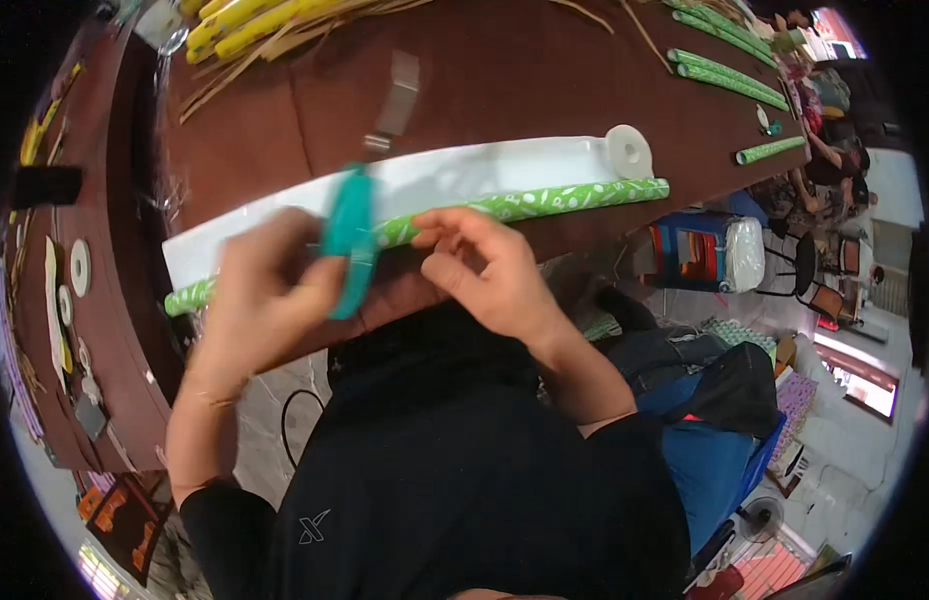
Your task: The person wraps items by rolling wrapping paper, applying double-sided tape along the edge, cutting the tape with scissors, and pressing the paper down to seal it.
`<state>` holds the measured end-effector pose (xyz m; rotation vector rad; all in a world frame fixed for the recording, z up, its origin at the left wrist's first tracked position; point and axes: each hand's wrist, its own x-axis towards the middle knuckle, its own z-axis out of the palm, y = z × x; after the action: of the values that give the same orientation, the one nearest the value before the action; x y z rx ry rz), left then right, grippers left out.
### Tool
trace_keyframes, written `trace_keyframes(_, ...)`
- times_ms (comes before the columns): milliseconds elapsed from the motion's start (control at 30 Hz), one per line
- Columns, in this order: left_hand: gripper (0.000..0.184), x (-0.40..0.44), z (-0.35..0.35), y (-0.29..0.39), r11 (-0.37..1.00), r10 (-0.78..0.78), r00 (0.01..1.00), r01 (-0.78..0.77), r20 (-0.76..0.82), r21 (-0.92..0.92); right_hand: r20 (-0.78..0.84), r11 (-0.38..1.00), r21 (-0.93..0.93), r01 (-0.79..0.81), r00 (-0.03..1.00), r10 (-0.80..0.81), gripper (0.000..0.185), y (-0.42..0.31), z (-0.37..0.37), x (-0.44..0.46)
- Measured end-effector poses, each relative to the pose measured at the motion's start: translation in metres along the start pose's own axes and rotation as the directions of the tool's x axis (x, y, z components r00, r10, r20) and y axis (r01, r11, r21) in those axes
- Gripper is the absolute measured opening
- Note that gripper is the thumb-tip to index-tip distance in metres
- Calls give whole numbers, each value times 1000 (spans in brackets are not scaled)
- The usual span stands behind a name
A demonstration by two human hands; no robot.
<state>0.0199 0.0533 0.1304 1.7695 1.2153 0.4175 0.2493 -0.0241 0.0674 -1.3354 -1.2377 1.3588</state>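
Observation:
My left hand (270,285), smeared by motion, is closed on teal-handled scissors (352,240). Their blurred metal blades (393,105) point away from me over the brown table. My right hand (485,265) holds nothing I can see; its fingers are curled but apart, close to a green patterned paper roll (570,200). That roll lies along the near table edge, with a long strip of white paper (485,168) spread out behind it. A white tape roll (630,152) rests at the strip's right end. Part of the green roll is hidden behind my hands.
Yellow rolls (255,25) and dry brown stalks (285,50) lie at the far left. Several green patterned rolls (730,80) are at the far right. A second brown table (95,330) on the left bears tape rolls (80,267). People sit in the right background.

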Motion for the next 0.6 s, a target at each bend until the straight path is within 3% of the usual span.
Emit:
trace_keyframes(67, 25, 25, 41, 21, 995, 103, 985, -101, 135, -23, -12, 966, 250, 71, 997, -70, 40, 18, -2, -5)
trace_keyframes(133, 25, 49, 75, 26, 952, 291, 949, -300, 121, 66, -129, 967, 244, 77, 991, -47, 35, 21, -13, -14)
trace_keyframes(200, 25, 66, 105, 27, 881, 470, 875, -472, 114, -11, -242, 871, 465, 157, 969, -45, 37, 32, -32, -22)
trace_keyframes(233, 24, 71, 116, 27, 843, 514, 837, -533, 187, 73, -272, 924, 364, 116, 962, -14, 48, 33, -43, -29)
trace_keyframes(333, 25, 85, 140, 39, 801, 525, 786, -586, 325, 121, -354, 948, 317, 16, 930, 103, 46, 42, -67, -42)
trace_keyframes(400, 19, 97, 146, 50, 813, 499, 764, -576, 408, 85, -595, 947, 302, 107, 798, 99, 36, 49, -72, -44)
trace_keyframes(467, 20, 115, 156, 57, 750, 621, 708, -662, 336, 9, -686, 892, 386, 236, 720, 106, 31, 60, -88, -45)
trace_keyframes(500, 22, 127, 165, 58, 744, 597, 731, -659, 330, 114, -720, 899, 368, 237, 684, 114, 29, 60, -97, -47)
trace_keyframes(533, 22, 137, 173, 61, 739, 600, 723, -665, 342, 108, -734, 900, 357, 248, 671, 106, 30, 63, -106, -50)
trace_keyframes(600, 22, 151, 188, 72, 709, 704, 699, -701, 125, -76, -730, 875, 391, 285, 675, 106, 30, 63, -120, -53)
